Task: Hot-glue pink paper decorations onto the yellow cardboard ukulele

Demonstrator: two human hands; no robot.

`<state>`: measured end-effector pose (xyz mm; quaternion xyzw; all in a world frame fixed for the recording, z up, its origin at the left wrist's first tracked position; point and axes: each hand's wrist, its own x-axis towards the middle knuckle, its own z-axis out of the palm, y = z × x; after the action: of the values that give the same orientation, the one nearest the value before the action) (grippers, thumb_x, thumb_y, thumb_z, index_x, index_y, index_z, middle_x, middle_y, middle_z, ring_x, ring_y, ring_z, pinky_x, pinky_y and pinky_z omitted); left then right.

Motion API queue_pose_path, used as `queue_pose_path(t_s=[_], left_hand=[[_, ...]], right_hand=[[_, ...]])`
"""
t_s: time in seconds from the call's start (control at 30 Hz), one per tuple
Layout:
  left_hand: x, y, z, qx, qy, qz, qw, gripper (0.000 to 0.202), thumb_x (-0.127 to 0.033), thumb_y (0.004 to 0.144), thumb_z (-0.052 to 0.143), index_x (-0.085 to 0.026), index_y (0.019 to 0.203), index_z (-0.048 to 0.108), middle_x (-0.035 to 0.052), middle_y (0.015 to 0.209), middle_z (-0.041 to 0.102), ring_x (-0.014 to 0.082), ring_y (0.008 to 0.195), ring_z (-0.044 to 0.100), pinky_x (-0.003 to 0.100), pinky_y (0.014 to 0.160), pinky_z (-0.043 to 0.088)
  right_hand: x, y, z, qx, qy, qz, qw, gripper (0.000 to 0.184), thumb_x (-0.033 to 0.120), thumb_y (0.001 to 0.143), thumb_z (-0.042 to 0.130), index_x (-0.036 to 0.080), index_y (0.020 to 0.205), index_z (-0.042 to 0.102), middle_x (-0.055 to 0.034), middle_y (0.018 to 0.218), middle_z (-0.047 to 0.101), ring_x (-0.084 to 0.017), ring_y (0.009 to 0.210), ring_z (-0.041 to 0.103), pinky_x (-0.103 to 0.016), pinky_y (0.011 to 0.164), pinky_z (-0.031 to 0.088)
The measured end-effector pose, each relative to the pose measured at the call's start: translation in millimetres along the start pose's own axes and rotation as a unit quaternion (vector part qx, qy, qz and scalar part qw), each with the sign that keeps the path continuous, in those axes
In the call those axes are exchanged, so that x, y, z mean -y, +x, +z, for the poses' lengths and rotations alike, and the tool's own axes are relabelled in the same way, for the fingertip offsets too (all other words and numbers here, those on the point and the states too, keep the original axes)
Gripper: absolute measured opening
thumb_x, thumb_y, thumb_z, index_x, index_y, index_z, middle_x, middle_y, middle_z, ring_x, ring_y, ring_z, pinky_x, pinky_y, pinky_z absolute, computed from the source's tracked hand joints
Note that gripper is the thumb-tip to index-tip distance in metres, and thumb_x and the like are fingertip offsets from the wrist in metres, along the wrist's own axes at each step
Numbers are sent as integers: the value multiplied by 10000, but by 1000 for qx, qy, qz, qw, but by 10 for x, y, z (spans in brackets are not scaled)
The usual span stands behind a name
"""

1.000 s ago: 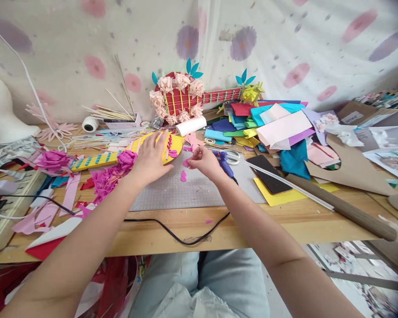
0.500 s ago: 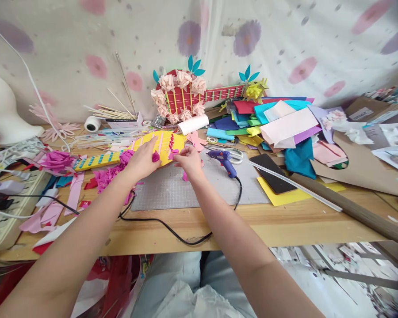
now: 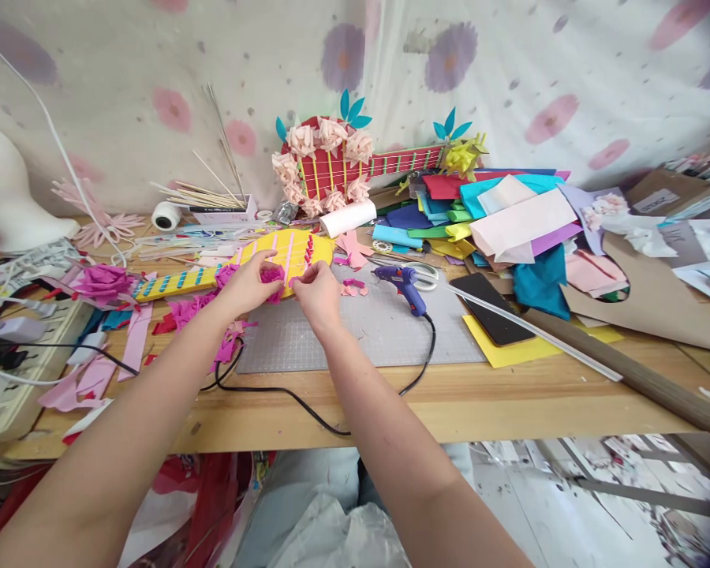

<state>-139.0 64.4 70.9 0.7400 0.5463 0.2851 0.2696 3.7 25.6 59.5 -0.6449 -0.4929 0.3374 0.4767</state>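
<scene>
A yellow paper guitar [image 3: 323, 246] with pink strips and red marks lies on the grey cutting mat [image 3: 384, 347], its neck pointing left. My left hand [image 3: 248, 285] curls over the guitar's near side, thumb and fingers around a magenta paper flower [image 3: 273, 274]. Beside it, my right hand [image 3: 319, 300] pinches a small magenta paper petal [image 3: 294, 282] against the flower's right side. More magenta paper flowers [image 3: 192, 312] sit left of my left hand, and another magenta flower [image 3: 103, 282] is at the neck's end. The fingertips partly cover the petal.
A purple glue gun [image 3: 407, 288] lies right of my hands, its black cord looping along the table's front. Behind stands a red paper guitar [image 3: 325, 177] with pale roses. Scissors [image 3: 427, 276], a black phone [image 3: 490, 309] and piled coloured paper [image 3: 521, 221] are rightward; a power strip [image 3: 35, 371] is left.
My right hand has moved left with the magenta petal, up to the flower at my left hand. My left fingers have drawn in around that flower. The view has shifted slightly.
</scene>
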Motion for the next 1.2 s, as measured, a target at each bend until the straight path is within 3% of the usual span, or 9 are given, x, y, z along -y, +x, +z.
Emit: queue_pose_path(t_s=[0.57, 1.03, 1.2], left_hand=[[-8, -43, -37, 20, -42, 9, 999, 657, -346, 613, 622, -146, 1220, 467, 90, 1045, 646, 214, 1021, 595, 374, 935, 434], [71, -14, -39, 22, -36, -5, 999, 651, -374, 625, 630, -198, 1234, 479, 76, 1059, 648, 216, 987, 608, 376, 881, 456], [19, -24, -39, 31, -49, -5, 998, 653, -356, 624, 622, -178, 1233, 468, 72, 1029, 648, 208, 967, 612, 367, 879, 462]], right_hand=[[-9, -83, 71, 1, -69, -36, 997, 174, 192, 707, 537, 231, 725, 369, 23, 699, 571, -165, 682, 558, -292, 686, 408], [-16, -91, 30, 33, -23, -22, 999, 149, 232, 708, 544, 227, 771, 409, 16, 767, 602, -149, 743, 602, -286, 704, 459], [-9, -31, -15, 58, -13, -21, 998, 196, 140, 692, 529, 234, 811, 406, 1, 790, 617, -165, 756, 618, -298, 685, 485]])
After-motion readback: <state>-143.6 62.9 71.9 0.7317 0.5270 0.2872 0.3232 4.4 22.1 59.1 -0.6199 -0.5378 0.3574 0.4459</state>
